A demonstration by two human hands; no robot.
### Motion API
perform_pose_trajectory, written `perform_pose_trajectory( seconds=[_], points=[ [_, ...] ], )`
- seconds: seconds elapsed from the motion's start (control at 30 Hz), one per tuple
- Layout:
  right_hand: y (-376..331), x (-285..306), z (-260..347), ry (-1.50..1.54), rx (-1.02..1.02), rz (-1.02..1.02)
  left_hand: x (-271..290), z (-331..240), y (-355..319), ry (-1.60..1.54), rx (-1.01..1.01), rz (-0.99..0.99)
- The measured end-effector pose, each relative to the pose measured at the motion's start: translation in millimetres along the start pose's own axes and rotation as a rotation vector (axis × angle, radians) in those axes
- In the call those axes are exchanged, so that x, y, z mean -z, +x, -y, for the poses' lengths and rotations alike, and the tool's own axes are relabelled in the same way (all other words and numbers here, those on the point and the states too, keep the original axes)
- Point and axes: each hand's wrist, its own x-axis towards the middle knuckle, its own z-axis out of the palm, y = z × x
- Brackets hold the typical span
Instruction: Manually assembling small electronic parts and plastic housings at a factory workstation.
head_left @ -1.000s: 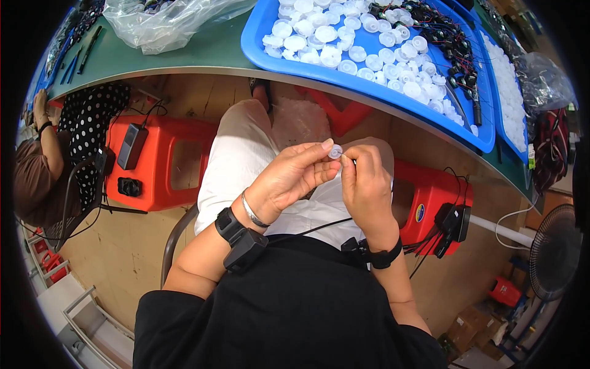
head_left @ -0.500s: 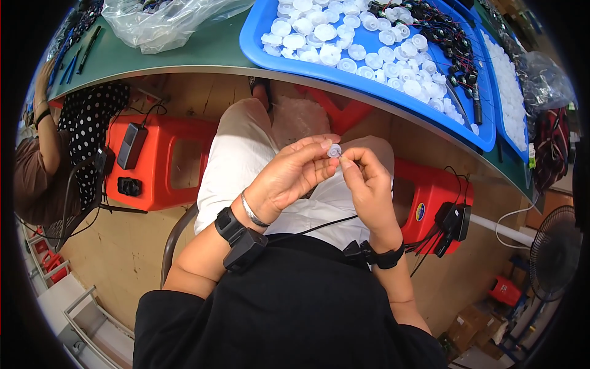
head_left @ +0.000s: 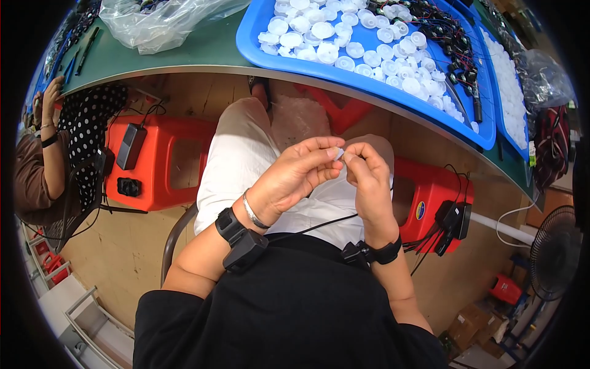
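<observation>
Above my lap, my left hand (head_left: 299, 170) pinches a small translucent white plastic disc (head_left: 338, 154) between thumb and fingers. The disc is tilted, so mostly its edge shows. My right hand (head_left: 369, 175) is closed in a pinch right beside it, fingertips at the disc's right edge. Whatever lies between those right fingertips is too small or hidden to make out. Many similar white plastic discs (head_left: 326, 53) lie heaped in a blue tray (head_left: 270, 60) on the green table, with small black parts on thin wires (head_left: 458, 61) at the tray's right side.
A clear plastic bag (head_left: 150, 31) lies on the table (head_left: 117, 58) left of the tray. A second blue tray (head_left: 515, 138) stands to the right. Red stools (head_left: 147, 160) flank me, with cables and black boxes. A fan (head_left: 553, 255) is at right; a co-worker's arm (head_left: 52, 160) shows at left.
The disc has turned from nearly face-on to a tilted, edge-on view. My right hand has shifted slightly up, its fingers closer to the disc. The co-worker's hand at left has moved down.
</observation>
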Motion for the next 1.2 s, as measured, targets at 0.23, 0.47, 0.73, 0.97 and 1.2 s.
perform_pose_trajectory(
  seconds=[0.23, 0.47, 0.73, 0.97, 1.2],
  points=[
    [2, -1, -5, 0.071, -0.004, -0.050, -1, 2, 1, -0.020, 0.007, -0.035],
    [1, -2, 0, 0.069, -0.103, -0.007, 9, 4, 5, -0.171, -0.021, -0.042],
    [-1, 0, 6, -0.210, -0.021, -0.045, 9, 4, 5, -0.190, 0.024, -0.043],
    [-2, -7, 5, -0.518, 0.225, -0.137, 17, 8, 10, -0.320, 0.113, -0.035],
    [-4, -14, 2, -0.712, 0.491, -0.201, 17, 8, 11, -0.336, 0.124, -0.026]
  ],
)
